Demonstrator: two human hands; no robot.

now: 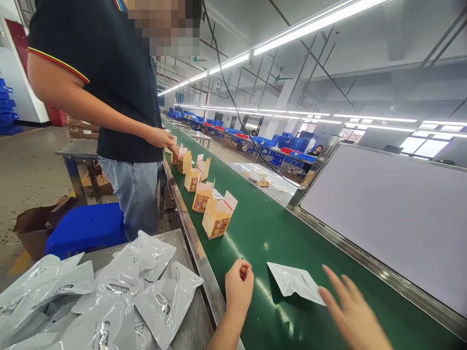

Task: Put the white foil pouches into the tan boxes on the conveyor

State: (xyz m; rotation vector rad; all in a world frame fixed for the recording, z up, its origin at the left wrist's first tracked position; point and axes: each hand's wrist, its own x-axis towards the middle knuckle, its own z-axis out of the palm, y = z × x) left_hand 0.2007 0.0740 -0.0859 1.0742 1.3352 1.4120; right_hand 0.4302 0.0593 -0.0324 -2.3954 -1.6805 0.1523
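My left hand [240, 287] is curled into a loose fist above the near side of the green conveyor belt [270, 233], and nothing shows in its fingers. To the right, my right hand [352, 311] is slightly blurred, with its fingers spread. Between my hands lies a silvery-white sealed pouch [297, 282] on the belt. Its right corner meets the thumb of my right hand in view; whether they touch I cannot tell. Beyond my left hand, an open-topped orange and brown printed box [219, 218] heads a row of several similar boxes.
A metal side table [193, 311] at left bears a heap of silvery pouches [116, 287]. Behind it is a blue stool [87, 228]. A co-worker's hand [164, 139] reaches to boxes farther up the belt. A pale panel [386, 218] stands along the right edge.
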